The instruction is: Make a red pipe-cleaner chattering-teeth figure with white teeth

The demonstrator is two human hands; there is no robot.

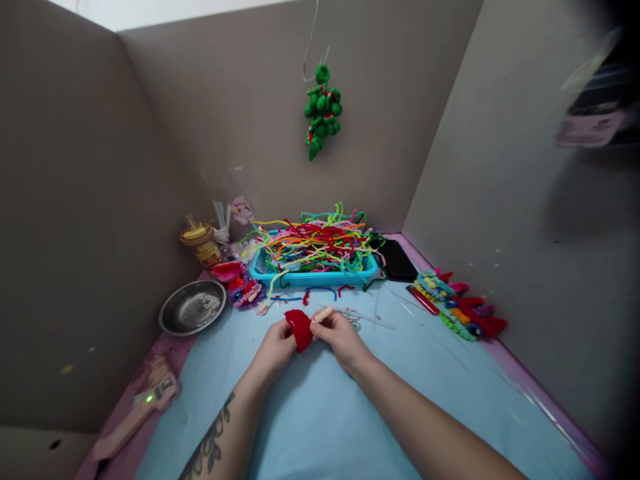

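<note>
Left hand: closed on red fuzzy chenille piece, braced at 9 o'clock.
Right hand: pinched on its 3 o'clock edge for fine control.

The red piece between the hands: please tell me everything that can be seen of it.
The red piece is a small fuzzy lump, like wound chenille stem, roughly oval, plain bright red. It is held over the blue mat. The left hand pinches its left side, the right hand its upper right, where a pale stub meets it. Finer detail is blurred.
</note>
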